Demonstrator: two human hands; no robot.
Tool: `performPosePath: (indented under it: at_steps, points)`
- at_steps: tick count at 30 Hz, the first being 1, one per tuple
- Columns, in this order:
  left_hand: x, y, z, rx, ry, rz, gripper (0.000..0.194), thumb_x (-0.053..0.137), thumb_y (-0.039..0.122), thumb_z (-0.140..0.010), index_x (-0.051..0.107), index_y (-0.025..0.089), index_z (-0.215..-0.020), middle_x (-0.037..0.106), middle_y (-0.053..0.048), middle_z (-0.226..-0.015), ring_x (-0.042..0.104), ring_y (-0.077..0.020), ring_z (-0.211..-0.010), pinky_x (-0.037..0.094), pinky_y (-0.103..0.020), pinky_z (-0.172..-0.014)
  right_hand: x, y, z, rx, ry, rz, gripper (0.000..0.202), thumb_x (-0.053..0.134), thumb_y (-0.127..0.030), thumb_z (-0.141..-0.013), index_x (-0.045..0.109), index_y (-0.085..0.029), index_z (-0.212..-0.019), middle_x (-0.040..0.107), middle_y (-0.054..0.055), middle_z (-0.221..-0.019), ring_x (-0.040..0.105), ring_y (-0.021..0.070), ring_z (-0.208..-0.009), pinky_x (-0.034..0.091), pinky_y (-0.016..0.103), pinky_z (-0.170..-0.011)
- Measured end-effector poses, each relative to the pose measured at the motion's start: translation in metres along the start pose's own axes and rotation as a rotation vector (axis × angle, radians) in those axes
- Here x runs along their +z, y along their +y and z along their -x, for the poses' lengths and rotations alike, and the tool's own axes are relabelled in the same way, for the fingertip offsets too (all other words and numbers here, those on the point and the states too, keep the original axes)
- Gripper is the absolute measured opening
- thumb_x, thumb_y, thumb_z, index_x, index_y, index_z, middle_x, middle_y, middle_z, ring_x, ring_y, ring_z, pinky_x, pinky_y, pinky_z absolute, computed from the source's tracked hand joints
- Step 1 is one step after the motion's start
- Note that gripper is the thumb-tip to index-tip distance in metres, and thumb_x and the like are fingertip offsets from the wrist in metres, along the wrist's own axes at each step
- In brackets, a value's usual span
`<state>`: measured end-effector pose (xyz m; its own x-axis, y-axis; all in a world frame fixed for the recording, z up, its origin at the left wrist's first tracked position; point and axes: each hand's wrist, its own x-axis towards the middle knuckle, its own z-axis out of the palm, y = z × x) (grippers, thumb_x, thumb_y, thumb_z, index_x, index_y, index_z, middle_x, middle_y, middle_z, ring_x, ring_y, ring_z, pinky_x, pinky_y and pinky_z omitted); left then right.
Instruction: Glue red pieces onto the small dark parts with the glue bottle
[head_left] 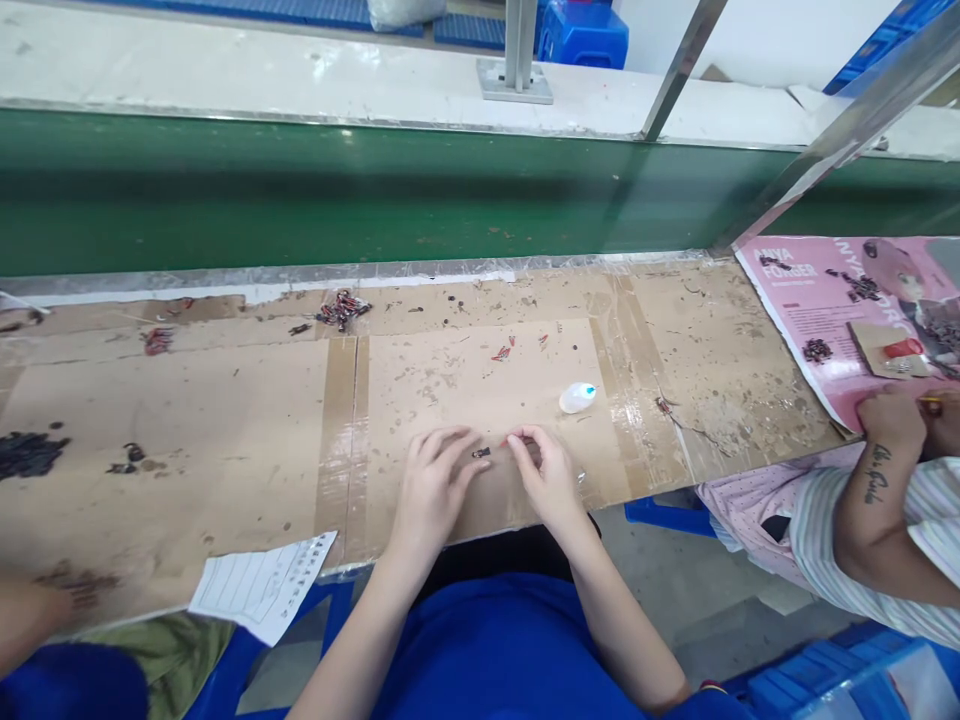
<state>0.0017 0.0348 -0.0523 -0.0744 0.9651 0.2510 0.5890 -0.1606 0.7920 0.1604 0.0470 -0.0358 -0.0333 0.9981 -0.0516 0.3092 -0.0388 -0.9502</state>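
A small black part (481,453) lies on the cardboard-covered bench (435,380) between my two hands. My left hand (439,480) rests beside it with its fingers apart and curved, the thumb and fingertips close to the part. On the other side, my right hand (541,468) pinches a tiny reddish piece (504,443) between thumb and forefinger. A white bottle with a blue tip (577,397) lies just beyond my right hand. Several small red pieces (502,352) are scattered farther back.
A pile of red and dark parts (343,308) sits near the green conveyor (300,195). Black parts (31,453) and a paper sheet (262,585) are on the left. At right, a person's hands (892,425) are over a pink poster (799,310); another arm shows at far left.
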Motion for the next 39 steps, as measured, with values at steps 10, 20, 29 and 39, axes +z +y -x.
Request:
performPosePath:
  at_steps: [10,20,29,39]
  points:
    - [0.004,0.004,0.007,-0.100,-0.009,0.087,0.021,0.056,0.037,-0.088,0.070,0.021,-0.087,0.073,-0.005,-0.085,0.069,-0.0193,-0.082,0.058,-0.033,-0.077,0.013,-0.009,0.007,0.100,0.008,-0.164,0.014,0.057,-0.031,-0.085,0.065,-0.020,-0.085,0.075,0.006,-0.082,0.073,0.0195,-0.081,0.060,0.032,-0.075]
    - [0.003,0.022,0.011,-0.334,0.066,0.345,0.020,0.069,0.038,-0.075,0.073,0.020,-0.081,0.075,-0.005,-0.083,0.071,-0.0197,-0.079,0.059,-0.034,-0.079,0.011,-0.018,0.015,0.051,0.042,-0.156,0.015,0.059,-0.033,-0.086,0.067,-0.020,-0.086,0.077,0.008,-0.087,0.074,0.0210,-0.082,0.061,0.035,-0.078]
    - [-0.004,0.041,0.013,-0.312,0.106,0.441,0.014,0.072,0.032,-0.073,0.073,0.020,-0.080,0.074,-0.004,-0.083,0.070,-0.0183,-0.080,0.059,-0.031,-0.079,0.010,-0.028,0.020,-0.162,0.142,-0.034,0.011,0.059,-0.027,-0.086,0.068,-0.023,-0.085,0.075,0.008,-0.088,0.072,0.0218,-0.081,0.061,0.037,-0.078]
    - [-0.012,0.054,0.012,-0.367,0.023,0.528,0.021,0.070,0.037,-0.076,0.072,0.017,-0.084,0.075,-0.007,-0.085,0.071,-0.0199,-0.083,0.059,-0.032,-0.081,0.003,-0.034,0.020,0.042,0.029,-0.421,0.013,0.070,-0.033,-0.079,0.073,-0.020,-0.080,0.076,0.006,-0.088,0.073,0.0206,-0.085,0.060,0.034,-0.082]
